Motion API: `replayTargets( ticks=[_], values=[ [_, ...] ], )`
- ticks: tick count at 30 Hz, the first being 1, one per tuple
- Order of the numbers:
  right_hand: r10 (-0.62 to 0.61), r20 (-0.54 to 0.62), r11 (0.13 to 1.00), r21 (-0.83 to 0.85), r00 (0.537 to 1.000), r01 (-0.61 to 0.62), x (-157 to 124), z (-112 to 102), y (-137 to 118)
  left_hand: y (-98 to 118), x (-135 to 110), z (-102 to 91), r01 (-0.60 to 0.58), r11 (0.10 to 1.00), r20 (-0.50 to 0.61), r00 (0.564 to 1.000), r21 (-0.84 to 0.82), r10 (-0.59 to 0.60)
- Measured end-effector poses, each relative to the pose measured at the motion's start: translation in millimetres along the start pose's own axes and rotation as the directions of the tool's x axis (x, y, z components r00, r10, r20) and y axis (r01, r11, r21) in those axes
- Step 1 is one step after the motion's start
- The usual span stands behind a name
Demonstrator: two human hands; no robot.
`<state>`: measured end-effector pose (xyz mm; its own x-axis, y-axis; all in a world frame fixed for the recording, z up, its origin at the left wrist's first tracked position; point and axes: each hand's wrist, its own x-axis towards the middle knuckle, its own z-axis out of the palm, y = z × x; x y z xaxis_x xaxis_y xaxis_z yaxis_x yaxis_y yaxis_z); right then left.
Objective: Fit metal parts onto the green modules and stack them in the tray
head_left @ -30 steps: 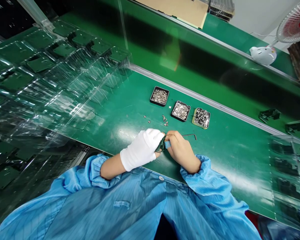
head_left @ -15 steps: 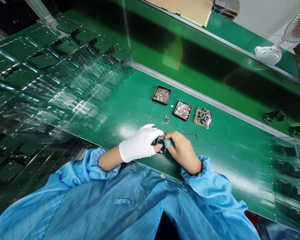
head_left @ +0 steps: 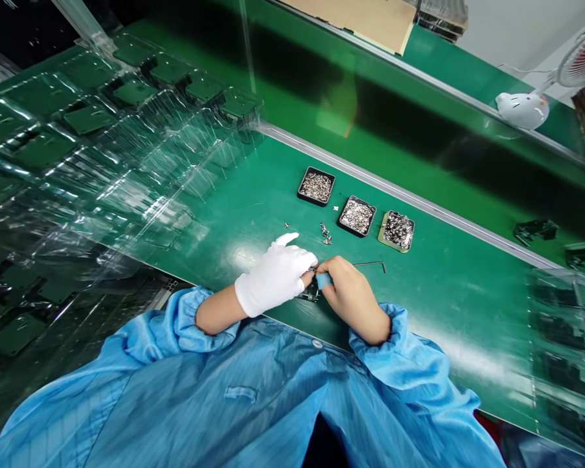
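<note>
My left hand (head_left: pixel 275 276), in a white glove, and my bare right hand (head_left: pixel 347 292) meet over a small dark part (head_left: pixel 312 290) on the green bench. Both hands pinch the part; the left forefinger sticks out. A blue cot covers one right finger. Most of the part is hidden by the fingers. An L-shaped hex key (head_left: pixel 373 264) lies just right of my right hand. A few loose metal bits (head_left: pixel 325 233) lie beyond the hands.
Three small trays of silvery fasteners (head_left: pixel 316 186) (head_left: pixel 355 216) (head_left: pixel 396 229) stand in a row behind the hands. Stacks of clear plastic trays (head_left: pixel 107 162) fill the left, with more at the right (head_left: pixel 565 338). A small white fan (head_left: pixel 524 108) sits at the far right on a raised green shelf.
The dark part has been turned and lowered flat between my hands. My left forefinger has lifted and now points out. My view has shifted slightly.
</note>
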<state>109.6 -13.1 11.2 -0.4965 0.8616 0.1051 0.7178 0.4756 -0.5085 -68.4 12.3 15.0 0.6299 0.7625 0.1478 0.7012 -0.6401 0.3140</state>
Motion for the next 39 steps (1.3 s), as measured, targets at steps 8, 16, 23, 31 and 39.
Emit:
replayTargets(
  ticks=[8,16,23,31,39],
  values=[
    [0.018,-0.011,1.0,-0.01,1.0,-0.018,0.8,-0.9,0.2,-0.8,3.7,-1.4,0.002,1.0,0.003,1.0,-0.014,-0.002],
    [0.005,-0.015,0.994,-0.109,1.0,-0.007,3.1,1.1,-3.2,5.8,4.8,-2.6,0.02,0.995,-0.016,1.0,0.099,-0.018],
    [0.112,-0.07,0.992,0.072,0.991,-0.107,3.2,-4.6,6.4,-7.0,2.2,0.8,0.046,0.974,-0.07,0.996,-0.221,-0.063],
    [0.167,-0.033,0.982,-0.083,0.985,-0.169,-9.6,-22.1,64.2,-1.8,-12.8,19.8,0.073,0.957,-0.096,0.99,-0.28,-0.103],
    [0.063,0.17,0.988,0.126,0.983,-0.085,-15.9,-22.0,66.2,-15.7,-18.4,25.9,0.137,0.937,0.048,0.991,-0.32,-0.129]
  ],
)
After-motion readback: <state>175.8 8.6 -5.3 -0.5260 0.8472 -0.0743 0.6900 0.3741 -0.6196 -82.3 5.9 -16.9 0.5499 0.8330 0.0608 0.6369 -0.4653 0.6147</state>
